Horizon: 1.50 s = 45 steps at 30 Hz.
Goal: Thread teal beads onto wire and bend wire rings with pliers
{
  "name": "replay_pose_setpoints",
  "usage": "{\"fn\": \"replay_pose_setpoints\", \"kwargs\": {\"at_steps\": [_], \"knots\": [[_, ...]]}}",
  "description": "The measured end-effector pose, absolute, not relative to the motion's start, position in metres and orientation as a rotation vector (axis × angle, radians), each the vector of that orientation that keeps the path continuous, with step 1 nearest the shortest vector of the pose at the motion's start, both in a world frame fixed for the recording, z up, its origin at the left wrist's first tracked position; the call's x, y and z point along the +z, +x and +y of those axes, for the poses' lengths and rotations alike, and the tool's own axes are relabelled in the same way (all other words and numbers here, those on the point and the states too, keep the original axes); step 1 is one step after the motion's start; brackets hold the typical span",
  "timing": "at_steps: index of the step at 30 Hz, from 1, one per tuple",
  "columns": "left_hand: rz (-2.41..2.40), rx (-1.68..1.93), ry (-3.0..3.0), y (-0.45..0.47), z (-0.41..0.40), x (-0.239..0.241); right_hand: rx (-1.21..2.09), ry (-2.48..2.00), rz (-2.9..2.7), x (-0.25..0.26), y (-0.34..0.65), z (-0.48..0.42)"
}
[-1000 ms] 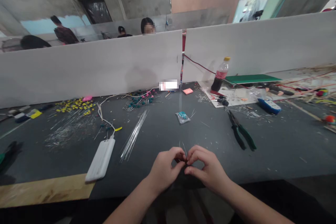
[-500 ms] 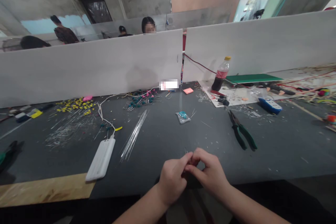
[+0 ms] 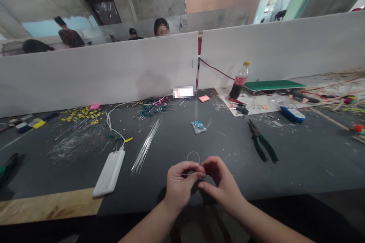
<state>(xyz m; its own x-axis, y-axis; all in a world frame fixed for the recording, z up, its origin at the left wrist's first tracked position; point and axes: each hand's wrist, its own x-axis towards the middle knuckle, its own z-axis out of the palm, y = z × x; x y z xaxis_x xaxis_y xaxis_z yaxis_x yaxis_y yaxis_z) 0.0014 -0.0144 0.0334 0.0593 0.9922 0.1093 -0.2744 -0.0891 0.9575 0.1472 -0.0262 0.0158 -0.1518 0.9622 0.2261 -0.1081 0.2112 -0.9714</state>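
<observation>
Near the front edge of the table, my left hand (image 3: 180,184) is closed, thumb against fingers, on a thin metal wire (image 3: 193,152). The wire bends into a round loop above the fingers, and a straight bit crosses behind my left thumb. My right hand (image 3: 221,180) is beside it, its curled fingertips meeting the left fingertips. Its thumb stands apart from its fingers, with a gap between. Ahead of both hands lies a small clear packet (image 3: 198,126) with something teal inside. A bundle of straight wires (image 3: 146,144) rests to the left.
Green-handled pliers (image 3: 262,142) lie on the right, with a cola bottle (image 3: 239,81) behind. A white power bank (image 3: 110,172) with a cable is on the left, near scattered yellow pieces (image 3: 81,115). A white partition (image 3: 114,76) borders the back; people are beyond it.
The hands have shifted slightly and the wire loop now shows above the left fingers. My right thumb has moved away from the left hand.
</observation>
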Motion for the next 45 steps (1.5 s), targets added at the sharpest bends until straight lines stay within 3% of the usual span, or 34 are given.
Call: {"fn": "replay_pose_setpoints", "kwargs": {"at_steps": [5, 14, 27, 45], "knots": [[0.806, 1.370, 1.155, 0.006, -0.025, 0.033, 1.043, -0.864, -1.362, 0.020, 0.146, -0.032], [0.659, 1.465, 1.326, 0.007, -0.029, 0.035, 1.309, -0.605, -1.235, 0.027, 0.144, -0.027], [0.704, 1.309, 0.667, 0.020, -0.031, 0.033, 1.623, -0.703, -0.600, 0.026, 0.145, -0.021], [0.885, 1.100, 0.502, 0.010, -0.015, 0.039, 1.719, -0.776, -0.583, 0.028, 0.155, -0.008]]}}
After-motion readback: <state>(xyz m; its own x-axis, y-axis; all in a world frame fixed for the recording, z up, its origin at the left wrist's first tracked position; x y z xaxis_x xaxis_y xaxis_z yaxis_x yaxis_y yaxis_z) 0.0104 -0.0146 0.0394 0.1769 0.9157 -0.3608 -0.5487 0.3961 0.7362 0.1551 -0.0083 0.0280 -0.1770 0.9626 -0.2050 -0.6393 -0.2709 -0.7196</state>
